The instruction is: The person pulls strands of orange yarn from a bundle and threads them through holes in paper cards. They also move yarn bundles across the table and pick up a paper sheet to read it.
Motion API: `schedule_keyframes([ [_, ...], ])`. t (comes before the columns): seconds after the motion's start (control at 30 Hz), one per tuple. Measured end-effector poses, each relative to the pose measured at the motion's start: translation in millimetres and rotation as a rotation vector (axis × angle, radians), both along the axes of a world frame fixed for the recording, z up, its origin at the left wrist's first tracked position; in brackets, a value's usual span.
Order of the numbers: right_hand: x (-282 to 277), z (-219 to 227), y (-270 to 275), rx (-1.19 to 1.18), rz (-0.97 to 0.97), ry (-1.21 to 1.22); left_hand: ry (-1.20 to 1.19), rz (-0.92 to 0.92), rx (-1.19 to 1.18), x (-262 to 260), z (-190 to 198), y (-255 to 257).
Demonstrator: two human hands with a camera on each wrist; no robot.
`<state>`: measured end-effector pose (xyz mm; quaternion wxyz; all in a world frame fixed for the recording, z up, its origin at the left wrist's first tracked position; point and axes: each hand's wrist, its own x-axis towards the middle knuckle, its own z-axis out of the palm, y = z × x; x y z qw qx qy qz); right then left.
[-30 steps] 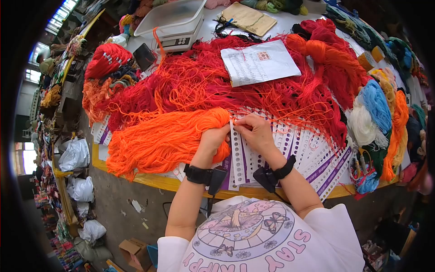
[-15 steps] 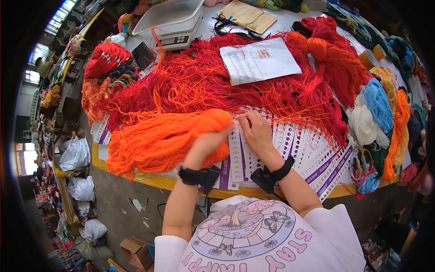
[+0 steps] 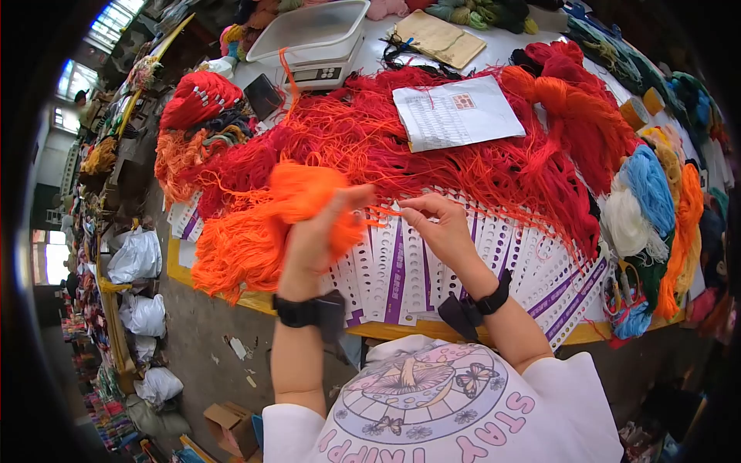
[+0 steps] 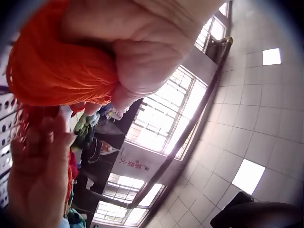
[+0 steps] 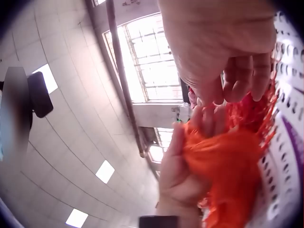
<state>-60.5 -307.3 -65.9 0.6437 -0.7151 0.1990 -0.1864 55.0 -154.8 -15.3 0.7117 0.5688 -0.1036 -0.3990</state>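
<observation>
A thick skein of bright orange yarn (image 3: pixel 235 251) lies at the table's left front, its near end raised in my left hand (image 3: pixel 312 239). In the left wrist view that hand grips the looped end of the skein (image 4: pixel 61 71), with fingertips showing below it. My right hand (image 3: pixel 440 224) is just to the right, thumb and forefinger pinched together on an orange strand (image 3: pixel 378 214) that runs across from the left hand. Under both hands lie white cards (image 3: pixel 386 270) with rows of punched holes and purple bands.
Behind the hands spreads a big tangled heap of red and orange yarn (image 3: pixel 347 139) with a printed paper (image 3: pixel 458 113) on top. Further back stand a scale with a white tray (image 3: pixel 312 38) and a brown booklet (image 3: pixel 440 38). Blue and white skeins (image 3: pixel 644 189) hang at the right.
My left hand has moved left with the skein's end, away from the right hand, and more of the punched cards show. The right hand stays at nearly the same place.
</observation>
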Motion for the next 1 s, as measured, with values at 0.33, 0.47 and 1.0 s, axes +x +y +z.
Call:
schedule_keyframes([
  [0.33, -1.2, 25.6, 9.0, 0.567, 0.074, -0.078, 0.151, -0.054, -0.087, -30.4, -14.6, -25.2],
  [0.47, -0.7, 20.2, 6.4, 0.525, 0.068, -0.100, 0.167, -0.039, -0.108, -28.2, -13.1, -22.4],
  [1.0, -25.1, 23.1, -43.9, 0.951, -0.224, -0.511, 0.360, 0.206, -0.556, 19.0, -35.7, 17.8],
])
